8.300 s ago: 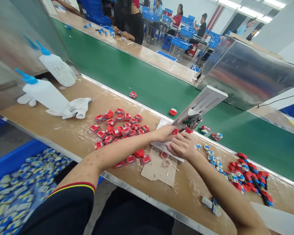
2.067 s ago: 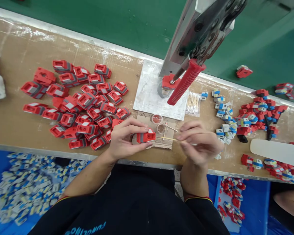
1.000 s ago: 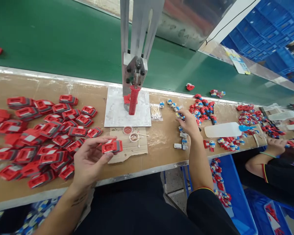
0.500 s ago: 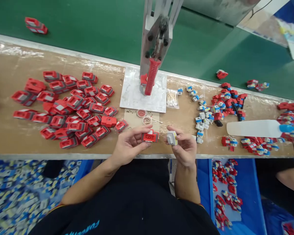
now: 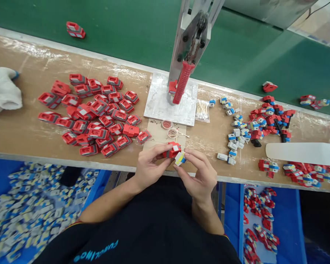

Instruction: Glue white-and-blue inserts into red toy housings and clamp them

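Note:
My left hand point(image 5: 151, 163) pinches a red plastic toy part point(image 5: 172, 150) with a white patch, over the near edge of the bench. Between the fingertips of my right hand point(image 5: 199, 170) is a small white, yellow and blue toy part point(image 5: 180, 158). The two parts are close together; whether they touch I cannot tell. Just beyond them lie a small open pot point(image 5: 172, 133), a dish of red paste point(image 5: 167, 124) and cotton swabs point(image 5: 183, 134). Many red and grey parts point(image 5: 99, 121) are heaped to the left.
A hand press with a red handle point(image 5: 183, 82) stands on a metal plate point(image 5: 151, 106). Bagged cotton swabs point(image 5: 202, 110), small white-blue parts point(image 5: 238, 135) and a white bottle point(image 5: 299, 153) lie rightward. A green belt point(image 5: 121, 33) runs behind. Blue bins point(image 5: 100, 183) sit below.
My right hand has brought the white-yellow-blue part leftward to the red part. The red part has been turned, showing a different side. The camera view has shifted left.

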Available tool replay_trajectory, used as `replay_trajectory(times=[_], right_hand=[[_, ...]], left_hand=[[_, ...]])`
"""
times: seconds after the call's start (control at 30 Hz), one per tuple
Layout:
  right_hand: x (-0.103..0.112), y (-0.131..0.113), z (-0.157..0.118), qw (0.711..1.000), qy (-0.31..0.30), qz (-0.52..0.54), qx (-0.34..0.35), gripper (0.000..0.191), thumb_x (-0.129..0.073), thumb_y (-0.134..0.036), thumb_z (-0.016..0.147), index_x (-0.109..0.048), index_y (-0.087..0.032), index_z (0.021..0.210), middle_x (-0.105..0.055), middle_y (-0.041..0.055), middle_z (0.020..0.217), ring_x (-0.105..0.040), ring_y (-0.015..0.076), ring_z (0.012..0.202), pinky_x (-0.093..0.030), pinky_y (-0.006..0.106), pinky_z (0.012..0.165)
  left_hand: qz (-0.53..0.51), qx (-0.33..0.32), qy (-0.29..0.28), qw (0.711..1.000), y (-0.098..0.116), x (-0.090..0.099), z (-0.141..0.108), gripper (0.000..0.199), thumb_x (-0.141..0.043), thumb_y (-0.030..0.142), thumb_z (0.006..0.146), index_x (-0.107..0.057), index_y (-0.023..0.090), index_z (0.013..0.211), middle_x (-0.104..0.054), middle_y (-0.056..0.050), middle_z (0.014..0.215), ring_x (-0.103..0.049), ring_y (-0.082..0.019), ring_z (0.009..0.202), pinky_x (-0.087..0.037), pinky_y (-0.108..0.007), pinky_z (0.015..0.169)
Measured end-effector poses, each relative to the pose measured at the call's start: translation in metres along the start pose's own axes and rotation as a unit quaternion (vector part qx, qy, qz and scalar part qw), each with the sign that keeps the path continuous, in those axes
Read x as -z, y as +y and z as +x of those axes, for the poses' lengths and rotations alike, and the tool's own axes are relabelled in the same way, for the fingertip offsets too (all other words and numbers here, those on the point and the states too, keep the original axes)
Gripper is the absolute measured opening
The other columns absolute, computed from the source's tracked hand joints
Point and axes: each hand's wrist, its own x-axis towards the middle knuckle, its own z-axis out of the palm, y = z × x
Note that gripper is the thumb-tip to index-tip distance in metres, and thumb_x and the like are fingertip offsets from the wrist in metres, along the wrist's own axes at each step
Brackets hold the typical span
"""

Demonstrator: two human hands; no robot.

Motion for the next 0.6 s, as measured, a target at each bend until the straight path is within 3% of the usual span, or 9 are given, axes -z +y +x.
replay_trajectory(times=[0.1, 0.23, 0.37, 0.47, 0.6], right_hand=[[0.015, 0.005, 0.011, 0.991, -0.095, -0.036, 0.088, 0.060, -0.071, -0.009, 0.098, -0.062, -0.036, 0.150, -0.083, 0.0085, 0.121, -0.082, 0.0285, 0.110, -0.073, 0.048, 0.092], [0.034, 0.008, 0.028, 0.966, -0.206, -0.065, 0.140, 0.066, -0.063, -0.003, 0.101, -0.052, -0.029, 0.160, -0.082, 0.0119, 0.130, -0.080, 0.0278, 0.118, -0.072, 0.047, 0.098], [0.040, 0.007, 0.041, 0.939, -0.295, -0.059, 0.167, 0.054, -0.061, -0.005, 0.102, -0.059, -0.024, 0.152, -0.082, 0.0118, 0.129, -0.079, 0.0275, 0.118, -0.071, 0.046, 0.100], [0.040, 0.008, 0.047, 0.934, -0.314, -0.033, 0.165, 0.042, -0.061, -0.010, 0.105, -0.065, -0.026, 0.143, -0.083, 0.0103, 0.124, -0.080, 0.0262, 0.112, -0.071, 0.044, 0.095], [0.032, 0.010, 0.049, 0.944, -0.293, 0.019, 0.147, 0.030, -0.064, -0.019, 0.106, -0.067, -0.026, 0.135, -0.084, 0.0094, 0.116, -0.081, 0.0239, 0.108, -0.071, 0.040, 0.093]], left_hand=[[0.005, 0.039, -0.091, 0.995, 0.009, 0.011, 0.011, 0.037, -0.079, 0.024, 0.092, -0.081, 0.021, 0.129, -0.086, -0.011, 0.118, -0.084, -0.025, 0.104, -0.070, -0.033, 0.092], [0.063, 0.053, -0.197, 0.977, 0.021, 0.025, 0.027, 0.042, -0.074, 0.024, 0.095, -0.078, 0.021, 0.137, -0.083, -0.013, 0.126, -0.082, -0.027, 0.109, -0.068, -0.035, 0.092], [0.098, 0.033, -0.288, 0.952, 0.030, 0.032, 0.041, 0.040, -0.070, 0.022, 0.097, -0.077, 0.022, 0.137, -0.085, -0.011, 0.114, -0.081, -0.026, 0.102, -0.066, -0.037, 0.095], [0.095, 0.040, -0.328, 0.939, 0.040, 0.036, 0.049, 0.039, -0.069, 0.019, 0.097, -0.079, 0.023, 0.134, -0.086, -0.010, 0.108, -0.081, -0.025, 0.098, -0.065, -0.035, 0.091], [0.038, 0.068, -0.345, 0.935, 0.046, 0.036, 0.050, 0.045, -0.077, 0.023, 0.092, -0.077, 0.023, 0.136, -0.085, -0.013, 0.121, -0.083, -0.025, 0.089, -0.067, -0.032, 0.076]])
